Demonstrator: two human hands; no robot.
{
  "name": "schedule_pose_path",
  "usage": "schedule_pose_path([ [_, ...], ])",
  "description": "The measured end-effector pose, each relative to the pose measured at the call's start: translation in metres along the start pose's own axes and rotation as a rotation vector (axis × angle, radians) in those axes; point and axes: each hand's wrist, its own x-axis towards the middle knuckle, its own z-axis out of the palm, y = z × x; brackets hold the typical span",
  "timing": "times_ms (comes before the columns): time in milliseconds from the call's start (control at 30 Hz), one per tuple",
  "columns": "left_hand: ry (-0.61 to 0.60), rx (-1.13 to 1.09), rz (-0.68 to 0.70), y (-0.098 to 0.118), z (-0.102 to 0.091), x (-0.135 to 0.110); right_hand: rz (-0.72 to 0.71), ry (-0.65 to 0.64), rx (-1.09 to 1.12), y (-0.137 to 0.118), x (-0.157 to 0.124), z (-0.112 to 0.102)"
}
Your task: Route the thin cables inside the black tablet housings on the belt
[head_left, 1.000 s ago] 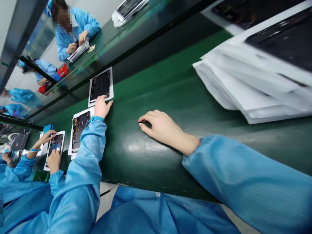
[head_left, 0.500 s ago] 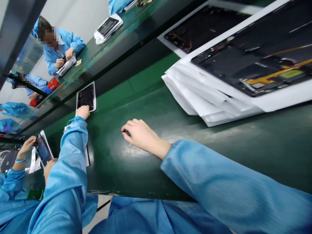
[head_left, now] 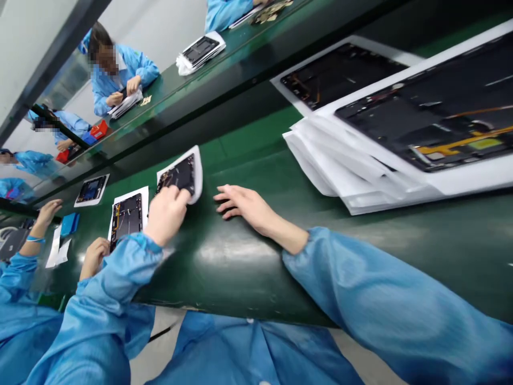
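Note:
My left hand [head_left: 166, 213] is closed on the near edge of a dark opened tablet shell on its white sheet [head_left: 181, 175], lifting it tilted off the green belt [head_left: 256, 267]. Just to its right, my right hand [head_left: 240, 204] lies flat on the belt with fingers stretched toward the sheet, holding nothing. A second shell on a white sheet [head_left: 127, 216] lies on the belt left of my left hand.
A stack of white sheets topped by a large opened shell [head_left: 420, 128] fills the right. A co-worker's hands [head_left: 94, 256] work at my left, near a blue block [head_left: 69, 223]. More people in blue sit across the far bench [head_left: 168, 91].
My left hand pulled back from its far reach and brought the shell and sheet nearer, tilted up. My right hand opened flat and shifted a little toward it. The view swung.

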Motion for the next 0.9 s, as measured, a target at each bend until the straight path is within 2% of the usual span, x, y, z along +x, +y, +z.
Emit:
schedule_pose_path([
  [67,0.068,-0.037,0.116,0.035,-0.024,-0.038,0.187,-0.078,0.281,-0.005,-0.004,0.000],
  [133,0.108,-0.106,0.232,0.066,-0.042,-0.074,0.297,-0.152,0.398,-0.011,-0.013,0.003],
  [267,0.019,-0.307,0.348,0.106,-0.057,-0.128,0.410,-0.203,0.289,-0.016,-0.042,0.009],
  [400,-0.146,-0.603,0.354,0.116,-0.051,-0.156,0.381,-0.199,0.091,-0.013,-0.073,0.005],
  [433,-0.172,-0.675,0.298,0.114,-0.047,-0.159,0.364,-0.189,0.054,-0.012,-0.080,0.001],
  [500,-0.196,-0.754,0.065,0.107,-0.038,-0.158,0.349,-0.176,0.009,-0.010,-0.094,-0.007],
  [567,-0.223,-0.720,-0.236,0.099,-0.027,-0.151,0.347,-0.159,-0.018,-0.007,-0.107,-0.015],
  [633,-0.300,-0.627,-0.442,0.093,-0.019,-0.138,0.343,-0.134,-0.046,-0.004,-0.120,-0.022],
  [700,-0.412,-0.546,-0.501,0.092,-0.016,-0.125,0.336,-0.118,-0.073,-0.001,-0.130,-0.027],
  [767,-0.500,-0.498,-0.467,0.095,-0.017,-0.114,0.334,-0.113,-0.098,0.002,-0.138,-0.030],
  [900,-0.552,-0.433,-0.382,0.108,-0.023,-0.101,0.327,-0.111,-0.133,0.003,-0.143,-0.030],
])
